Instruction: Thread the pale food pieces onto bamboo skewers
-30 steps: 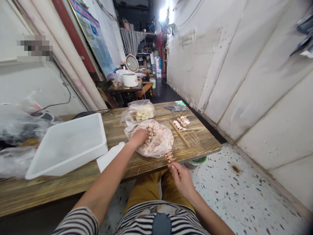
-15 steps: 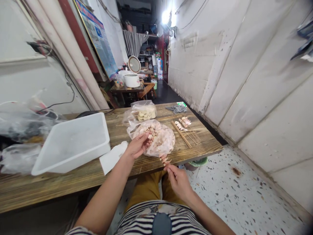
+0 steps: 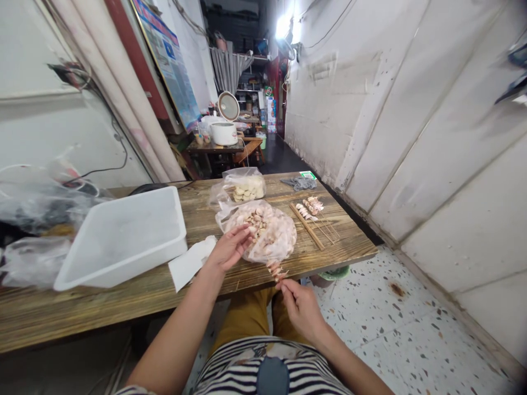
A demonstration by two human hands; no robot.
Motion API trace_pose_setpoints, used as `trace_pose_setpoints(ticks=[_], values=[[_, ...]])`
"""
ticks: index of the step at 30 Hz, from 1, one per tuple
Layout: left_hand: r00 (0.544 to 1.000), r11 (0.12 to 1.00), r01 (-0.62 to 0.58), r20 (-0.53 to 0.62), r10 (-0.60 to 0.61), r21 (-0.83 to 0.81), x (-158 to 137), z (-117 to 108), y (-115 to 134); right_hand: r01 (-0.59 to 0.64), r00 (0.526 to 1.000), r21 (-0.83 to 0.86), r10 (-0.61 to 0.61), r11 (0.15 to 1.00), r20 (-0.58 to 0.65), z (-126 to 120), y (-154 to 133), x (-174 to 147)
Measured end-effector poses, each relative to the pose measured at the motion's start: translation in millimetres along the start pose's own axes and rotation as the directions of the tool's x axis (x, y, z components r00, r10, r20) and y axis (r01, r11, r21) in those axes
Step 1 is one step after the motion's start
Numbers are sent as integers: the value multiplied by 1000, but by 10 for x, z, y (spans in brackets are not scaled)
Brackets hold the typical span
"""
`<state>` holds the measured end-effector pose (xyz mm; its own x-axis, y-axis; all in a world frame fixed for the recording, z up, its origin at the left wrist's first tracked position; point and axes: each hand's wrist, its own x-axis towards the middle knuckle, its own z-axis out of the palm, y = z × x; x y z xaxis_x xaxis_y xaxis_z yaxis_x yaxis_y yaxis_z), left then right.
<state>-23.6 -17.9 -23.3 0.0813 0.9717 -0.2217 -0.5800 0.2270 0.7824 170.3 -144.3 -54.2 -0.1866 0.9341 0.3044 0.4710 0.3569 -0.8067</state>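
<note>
A clear plastic bag (image 3: 284,233) lies open on the table, full of garlic cloves (image 3: 258,218) in pinkish skins. My left hand (image 3: 230,247) reaches over its near left side, fingers stretched out among the cloves; no clove shows clearly in its grasp. At the table's front edge my right hand (image 3: 302,307) is closed on a garlic skewer (image 3: 275,270), several cloves threaded along it and pointing up towards the bag. The stick's lower part is hidden in the fist. Finished-looking garlic skewers (image 3: 313,206) lie to the right beside a bundle of bare bamboo sticks (image 3: 307,226).
A white plastic tub (image 3: 123,236) stands on the left of the wooden table (image 3: 349,244), with white paper (image 3: 191,262) beside it. Behind the garlic lies a bag of pale slices (image 3: 247,189). A crumpled grey item (image 3: 298,183) lies at the far right. A bin (image 3: 329,276) stands below the edge.
My left fingers have straightened and spread a little over the cloves. My right hand and its skewer are almost still; the view has shifted slightly.
</note>
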Motion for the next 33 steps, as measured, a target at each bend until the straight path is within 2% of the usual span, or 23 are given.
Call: trace_pose_setpoints(ticks=[4,11,18,24,27,33], values=[[999,998,33,-23,-34,-46,-26,31,-34,-8,1000,-11,8,1000,-8,11,11,1],[995,986,8,-93,-24,-168,-20,60,-44,9,1000,-14,-9,1000,-16,0,21,-4],[994,995,-101,-41,100,-16,-7,28,-78,2,1000,-8,-2,1000,-9,-8,3,11],[998,997,-40,-40,37,-66,-28,44,-118,6,1000,-4,-6,1000,-7,-12,-9,27],[998,996,-49,-47,46,-70,-39,36,-132,13,1000,-2,-13,1000,-12,-31,-16,32],[989,997,-69,126,73,-36,-89,36,-97,-1,1000,-15,1,1000,-1,-37,16,21]])
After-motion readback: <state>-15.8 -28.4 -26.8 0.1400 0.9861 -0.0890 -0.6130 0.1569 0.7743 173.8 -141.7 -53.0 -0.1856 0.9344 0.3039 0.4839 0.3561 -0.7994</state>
